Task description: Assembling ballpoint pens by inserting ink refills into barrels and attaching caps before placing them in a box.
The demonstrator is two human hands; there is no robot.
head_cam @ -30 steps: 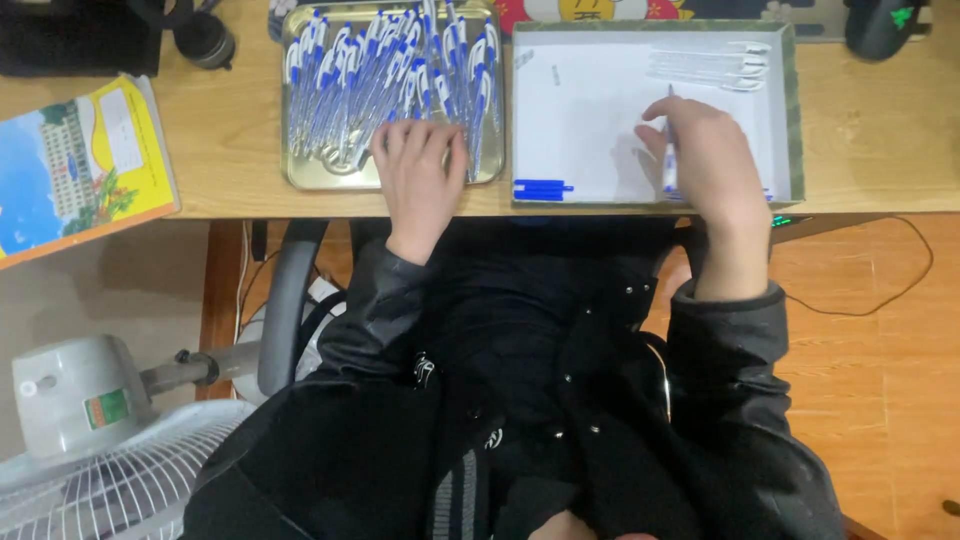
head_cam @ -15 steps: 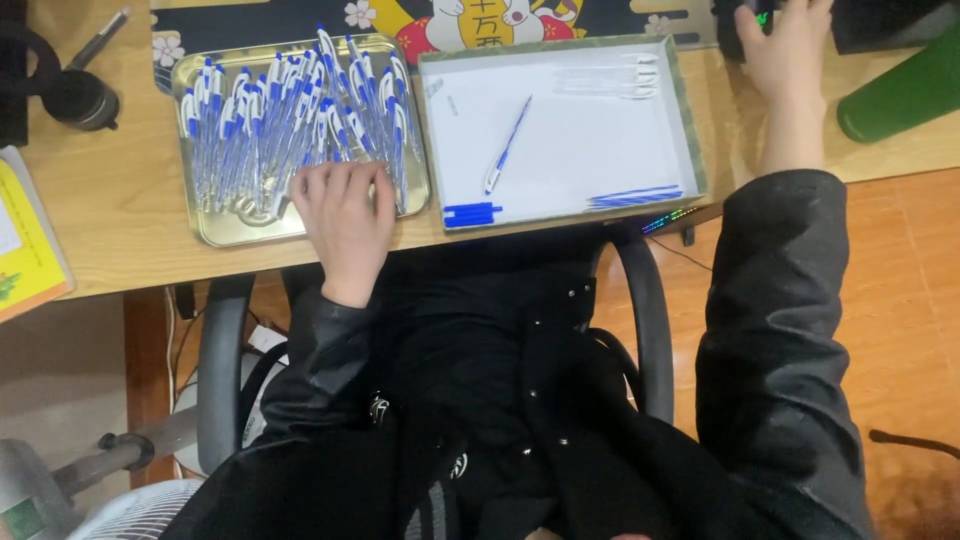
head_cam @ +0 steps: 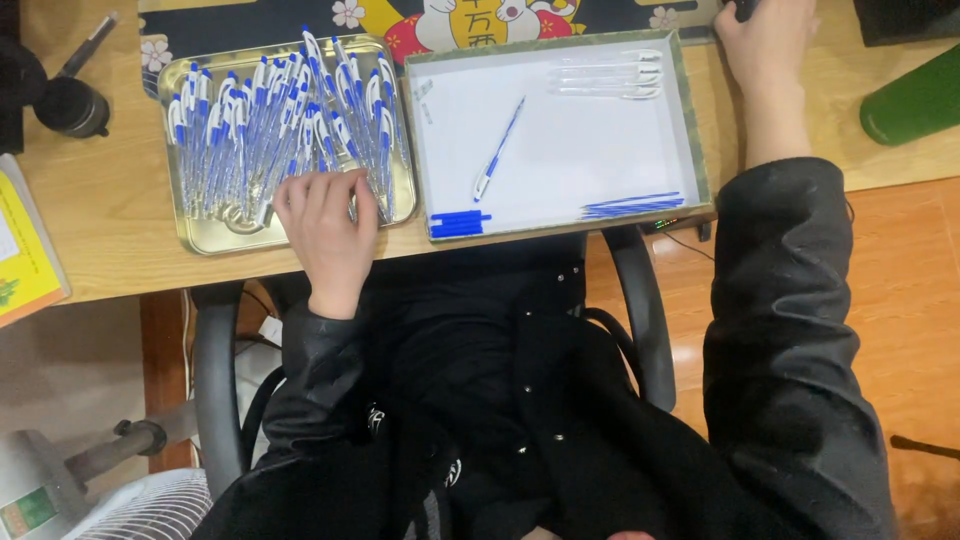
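My left hand (head_cam: 325, 215) rests fingers-down on the near edge of a metal tray (head_cam: 200, 235) heaped with several blue-and-white pens (head_cam: 280, 120); whether it grips one I cannot tell. My right hand (head_cam: 765, 40) reaches far over the desk's top right, its fingers on a dark object cut off by the frame edge. Between them lies a shallow white-lined tray (head_cam: 560, 150). In it are one assembled pen (head_cam: 497, 148), clear barrels (head_cam: 610, 78) at the back, blue caps (head_cam: 460, 222) at the front left and blue refills (head_cam: 632, 205) at the front right.
A green bottle (head_cam: 915, 100) lies at the desk's right end. A black cup-like object (head_cam: 70, 105) and a yellow book (head_cam: 25, 250) sit at the left. A patterned desk mat (head_cam: 470, 20) lies behind the trays. A fan (head_cam: 140, 505) stands on the floor, lower left.
My right hand left the white tray and reached to the desk's far right corner. An assembled pen now lies in the white tray. My left hand stayed on the metal tray.
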